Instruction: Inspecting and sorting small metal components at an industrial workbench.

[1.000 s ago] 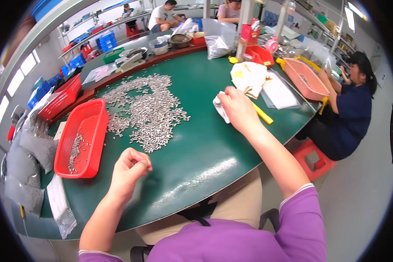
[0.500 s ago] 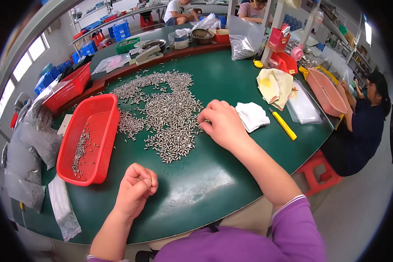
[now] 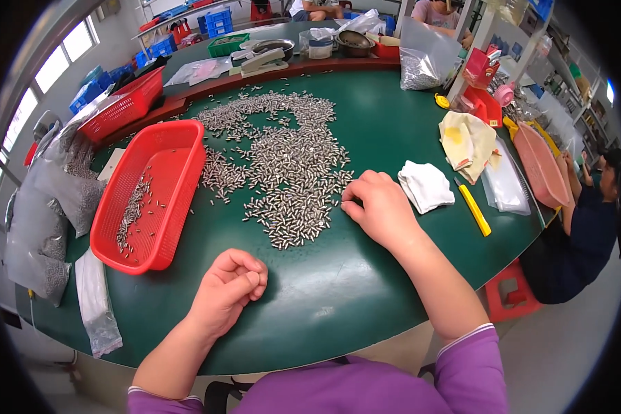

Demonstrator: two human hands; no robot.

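A broad pile of small, silvery, pin-like metal pieces [image 3: 293, 165] lies loose in the middle of the green table [image 3: 317, 310]. At the pile's right edge, my right hand [image 3: 381, 210] is curled with the thumb and forefinger drawn together; whatever they pinch is hidden. Nearer to me and left of the pile's front end, my left hand [image 3: 229, 284] hovers with its fingers folded in against the thumb. I cannot make out what it holds. Left of the pile, a red plastic basket [image 3: 194, 162] contains a strip of similar metal pieces along its bottom.
Filled clear bags [image 3: 31, 234] crowd the left edge, beside a flat plastic packet [image 3: 96, 303]. On the right lie a white cloth [image 3: 424, 186], a yellow cutter [image 3: 475, 210], a stained cloth [image 3: 466, 148] and plastic bags [image 3: 505, 183]. Another person [image 3: 576, 238] sits at the far right.
The whole view has shifted, so the table's things stand farther right. My left hand's fingers have loosened slightly but stay folded. My right hand stays at the pile's right edge, fingers curled.
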